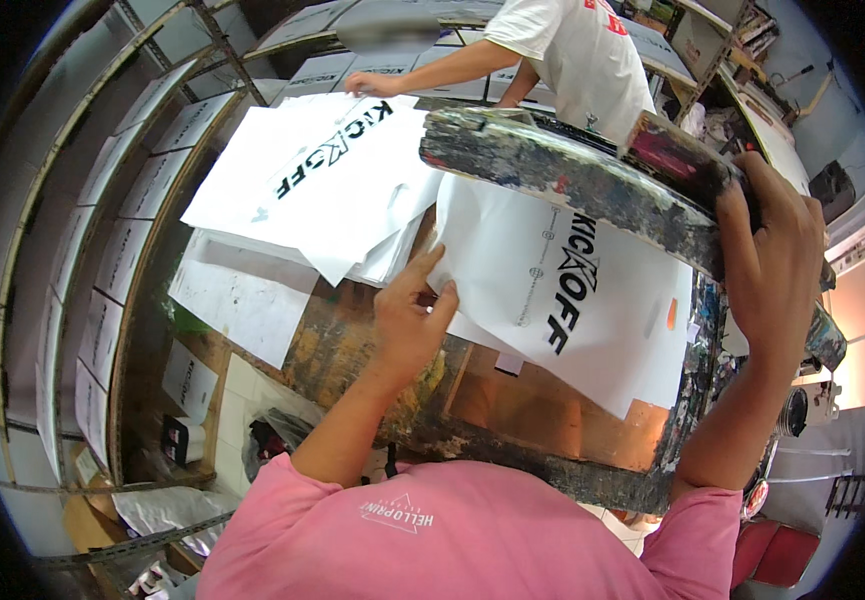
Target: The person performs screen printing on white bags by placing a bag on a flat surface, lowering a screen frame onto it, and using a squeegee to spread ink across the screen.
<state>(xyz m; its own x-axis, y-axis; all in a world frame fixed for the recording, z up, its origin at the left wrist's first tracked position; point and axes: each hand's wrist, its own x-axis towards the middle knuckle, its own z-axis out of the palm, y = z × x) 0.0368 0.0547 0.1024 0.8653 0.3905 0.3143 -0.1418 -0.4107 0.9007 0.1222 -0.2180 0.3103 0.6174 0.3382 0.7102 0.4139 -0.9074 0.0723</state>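
Fingers (430,263) of the left hand (407,320), head view: bent, with thumb and index tips close together at the left edge of a white printed sheet (492,265); whether they pinch that edge cannot be told. The sheet extends rightward from these tips, its long axis slanting from upper left to lower right, over the middle of the paint-stained surface (337,345) and partly over an orange-lit panel (602,440) by its near edge. The left hand is the nearer to the sheet's free edge. Fingers of the right hand (777,225) are closed around the right end of a paint-crusted screen frame (572,190), whose long bar crosses above the sheet's far part.

Lettering: bold, black, slanted capitals run from far to near down the sheet, beside a column of small, fainter print. Matching black capitals mark the top of the paper stack (327,185) toward the surface's far left corner, beside a co-worker's hand (372,85). Small white print and a triangular emblem mark the pink shirt (432,550).
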